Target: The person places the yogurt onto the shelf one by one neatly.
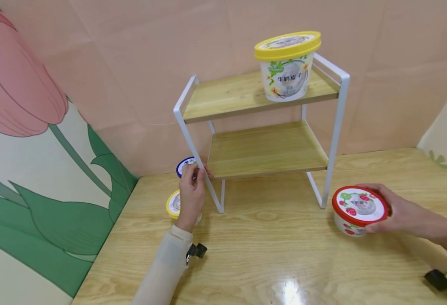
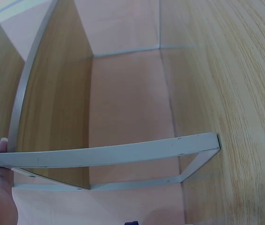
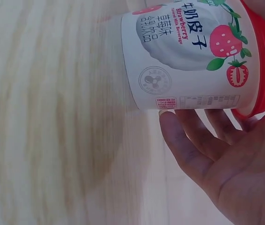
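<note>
Rack held at left, red-lidded tub gripped at right

Item 1: two-tier rack of pale wood boards in a white metal frame [image 1: 227,95], standing on the light wood-grain table [image 1: 269,250]. My left hand [image 1: 193,192] is at its left upright, about level with the lower board; I log those fingers as curled round the frame.

Item 2: round white strawberry tub with a red lid [image 1: 360,206], at the right of the rack, near its front right foot. My right hand [image 1: 402,214] has it clamped between thumb and fingers, lid upward. I cannot tell whether its base touches the table.

Item 3: white tub with a yellow lid and vanilla-flower print [image 1: 289,82], upright on the upper board towards the right end.

Item 4: second yellow-lidded tub [image 1: 173,206], on the table at left, partly hidden by my left hand and forearm.

Item 5: blue-lidded tub [image 1: 183,165], behind item 4, largely hidden.

Step in hand, as I judge it: bracing or adjusting the rack while handling the strawberry tub. The next move seems to call for a firm left hold and a level tub; a tug on the frame could upset item 3.
</note>
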Motion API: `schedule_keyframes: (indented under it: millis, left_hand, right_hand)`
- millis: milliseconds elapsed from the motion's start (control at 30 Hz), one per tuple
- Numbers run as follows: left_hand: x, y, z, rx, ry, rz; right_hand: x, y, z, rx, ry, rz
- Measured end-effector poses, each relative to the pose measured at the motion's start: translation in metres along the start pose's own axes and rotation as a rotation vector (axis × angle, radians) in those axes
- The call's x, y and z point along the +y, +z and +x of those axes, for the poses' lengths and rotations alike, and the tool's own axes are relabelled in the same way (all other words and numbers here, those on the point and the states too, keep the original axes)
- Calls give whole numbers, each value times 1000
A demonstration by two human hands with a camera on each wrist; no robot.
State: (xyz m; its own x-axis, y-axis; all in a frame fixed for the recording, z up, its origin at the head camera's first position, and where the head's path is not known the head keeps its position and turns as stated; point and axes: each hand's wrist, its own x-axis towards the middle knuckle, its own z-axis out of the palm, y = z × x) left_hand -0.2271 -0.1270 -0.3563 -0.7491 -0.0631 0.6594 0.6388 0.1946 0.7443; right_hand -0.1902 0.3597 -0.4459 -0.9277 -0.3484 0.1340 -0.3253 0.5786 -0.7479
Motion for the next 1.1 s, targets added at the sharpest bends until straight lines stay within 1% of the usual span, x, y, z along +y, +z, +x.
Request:
schedule_keyframes:
  millis: [133, 267, 467, 567, 800, 933, 1100]
  left_hand:
    - [-1, 0, 0, 3, 5, 7]
    - [-1, 1, 0, 5, 9, 4]
    - [-1, 1, -1, 16, 11, -29]
    - [-3, 1, 0, 18, 14, -29]
    - [-28, 1, 3, 15, 21, -8]
    - [-32, 1, 2, 21, 27, -11]
    - [-33, 0, 1, 12, 42, -76]
  right_hand:
    - [-3, 3, 2, -10, 12, 21]
    - [-8, 8, 4, -23, 5, 59]
    - [-15, 15, 6, -21, -13, 98]
    - [-18, 16, 7, -23, -16, 110]
    - [-23, 19, 7, -45, -4, 123]
    - [-25, 22, 7, -45, -3, 122]
    - [-30, 26, 7, -35, -13, 127]
